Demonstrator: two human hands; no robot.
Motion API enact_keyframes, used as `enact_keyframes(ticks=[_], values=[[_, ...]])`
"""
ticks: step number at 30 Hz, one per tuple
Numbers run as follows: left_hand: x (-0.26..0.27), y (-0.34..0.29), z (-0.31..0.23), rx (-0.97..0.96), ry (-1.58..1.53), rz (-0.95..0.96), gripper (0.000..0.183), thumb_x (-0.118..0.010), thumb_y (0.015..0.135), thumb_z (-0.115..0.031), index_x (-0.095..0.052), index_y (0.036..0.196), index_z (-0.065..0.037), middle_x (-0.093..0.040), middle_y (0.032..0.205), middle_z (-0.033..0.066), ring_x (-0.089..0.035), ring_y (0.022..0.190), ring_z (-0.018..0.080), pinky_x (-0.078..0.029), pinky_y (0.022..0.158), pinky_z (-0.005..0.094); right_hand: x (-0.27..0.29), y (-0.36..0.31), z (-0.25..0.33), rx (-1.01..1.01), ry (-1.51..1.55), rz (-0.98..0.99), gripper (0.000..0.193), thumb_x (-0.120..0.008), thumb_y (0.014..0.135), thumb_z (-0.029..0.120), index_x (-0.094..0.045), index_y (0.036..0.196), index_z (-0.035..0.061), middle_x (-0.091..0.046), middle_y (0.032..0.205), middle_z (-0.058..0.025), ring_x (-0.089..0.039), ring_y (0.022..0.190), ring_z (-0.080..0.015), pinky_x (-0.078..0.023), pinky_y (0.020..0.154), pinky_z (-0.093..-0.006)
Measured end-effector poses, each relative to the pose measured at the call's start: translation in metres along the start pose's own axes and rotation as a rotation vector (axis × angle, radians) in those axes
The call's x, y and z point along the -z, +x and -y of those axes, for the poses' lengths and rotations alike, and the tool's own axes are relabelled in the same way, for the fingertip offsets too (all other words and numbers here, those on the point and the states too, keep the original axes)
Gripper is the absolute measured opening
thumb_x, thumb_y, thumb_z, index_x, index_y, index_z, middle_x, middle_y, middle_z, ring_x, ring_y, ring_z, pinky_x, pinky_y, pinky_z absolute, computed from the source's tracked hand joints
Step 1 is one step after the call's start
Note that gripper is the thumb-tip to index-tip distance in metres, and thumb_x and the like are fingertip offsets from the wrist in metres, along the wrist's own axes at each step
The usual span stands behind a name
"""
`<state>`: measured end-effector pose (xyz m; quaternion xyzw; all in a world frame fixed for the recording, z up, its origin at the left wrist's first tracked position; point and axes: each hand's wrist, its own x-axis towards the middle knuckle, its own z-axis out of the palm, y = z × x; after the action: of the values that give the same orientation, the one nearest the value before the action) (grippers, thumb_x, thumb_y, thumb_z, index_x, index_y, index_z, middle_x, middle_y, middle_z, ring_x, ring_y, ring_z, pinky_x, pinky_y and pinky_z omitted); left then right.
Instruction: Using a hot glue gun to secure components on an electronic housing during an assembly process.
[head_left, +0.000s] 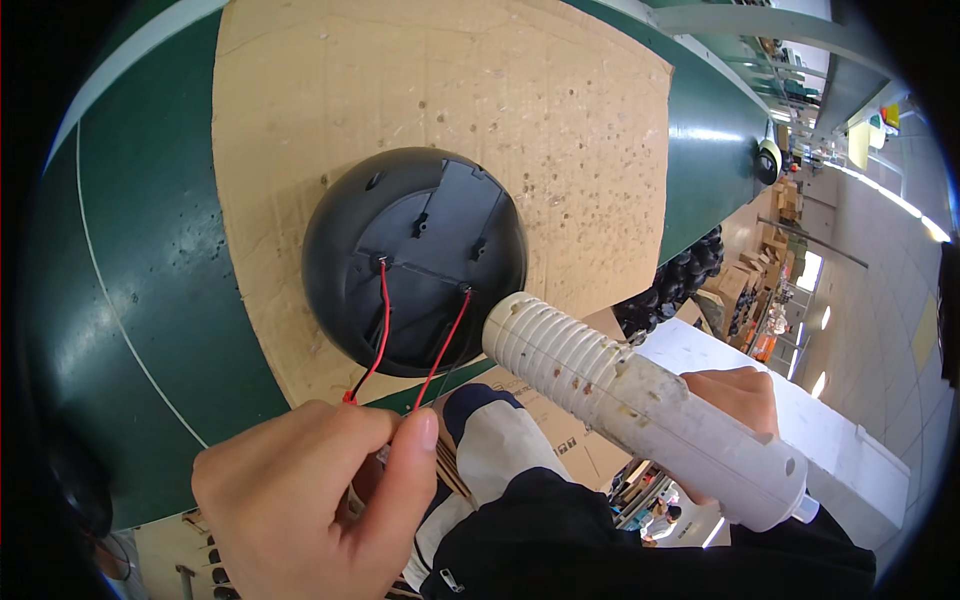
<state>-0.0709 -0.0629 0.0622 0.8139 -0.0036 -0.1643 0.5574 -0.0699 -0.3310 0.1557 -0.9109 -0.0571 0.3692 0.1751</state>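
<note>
My left hand (320, 490) pinches the red and black wires (437, 357) between thumb and forefinger, near the lower edge. These wires run up to two spots on a round black plastic housing (420, 240), whose moulded inner face has posts and a rectangular panel. My right hand (735, 400) is wrapped round a white heat gun (640, 400) with a ribbed barrel; the tool covers part of that hand. The barrel's end is beside the housing's lower right rim, close to the right-hand wire. Whether it touches the rim, I cannot tell.
Under the housing lies a marked, worn cardboard sheet (560, 150) on a green worktop (150, 260). Brown cartons (590, 450) are below the bench edge. Black parts (690, 270) are heaped off to the right, near a white surface (850, 470). Shelving stands at the upper right.
</note>
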Motion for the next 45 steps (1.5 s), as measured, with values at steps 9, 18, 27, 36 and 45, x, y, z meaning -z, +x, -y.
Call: enact_keyframes(ticks=[9,18,27,36,45], values=[[-0.009,0.007,0.003,0.135,-0.097,-0.175,0.025,-0.068,0.094,-0.008,-0.061,0.074,0.005,-0.051,0.059,0.0000,-0.037,0.052,0.0028,-0.024,0.049,0.0243,0.000,0.005,0.014,-0.021,-0.090,-0.008,0.026,-0.080,0.052,0.017,-0.058,0.063,0.0075,-0.057,0.056,-0.0009,-0.057,0.048,-0.0166,-0.042,0.045,-0.0309],[-0.005,-0.001,0.059,-0.001,-0.206,-0.465,0.051,-0.073,0.087,-0.010,-0.057,0.135,-0.003,-0.065,0.120,0.0151,-0.064,0.106,0.0187,-0.053,0.079,0.0249,0.012,-0.047,0.015,-0.075,0.122,-0.235,0.023,-0.078,0.081,0.011,-0.073,0.100,-0.0006,-0.074,0.083,-0.0077,-0.070,0.065,-0.0215,-0.052,0.057,-0.0309],[-0.083,0.011,0.039,-0.129,-0.065,-0.391,0.122,-0.098,0.051,-0.035,-0.035,0.149,0.001,-0.047,0.143,0.0273,-0.047,0.134,0.0439,-0.039,0.114,0.0475,-0.037,-0.012,-0.137,-0.015,0.110,-0.883,0.032,-0.066,0.077,-0.004,-0.063,0.109,-0.0048,-0.065,0.095,-0.0173,-0.064,0.090,-0.0279,-0.050,0.085,-0.0367],[0.022,-0.170,0.023,0.145,0.135,-0.688,0.121,-0.095,0.054,-0.041,-0.033,0.148,0.003,-0.047,0.143,0.0250,-0.051,0.132,0.0416,-0.044,0.111,0.0461,-0.090,0.186,-0.182,0.322,-0.131,-0.632,0.063,-0.070,0.083,0.009,-0.047,0.139,-0.0057,-0.050,0.137,-0.0287,-0.050,0.127,-0.0460,-0.041,0.110,-0.0477],[0.044,-0.542,-0.093,0.452,0.256,-1.598,0.117,-0.100,0.053,-0.033,-0.039,0.147,-0.001,-0.056,0.133,0.0174,-0.058,0.123,0.0293,-0.048,0.107,0.0411,-0.109,0.189,-0.133,0.148,-0.363,-0.816,0.054,-0.061,0.090,0.016,-0.051,0.140,-0.0019,-0.056,0.134,-0.0280,-0.054,0.124,-0.0430,-0.047,0.103,-0.0472]])
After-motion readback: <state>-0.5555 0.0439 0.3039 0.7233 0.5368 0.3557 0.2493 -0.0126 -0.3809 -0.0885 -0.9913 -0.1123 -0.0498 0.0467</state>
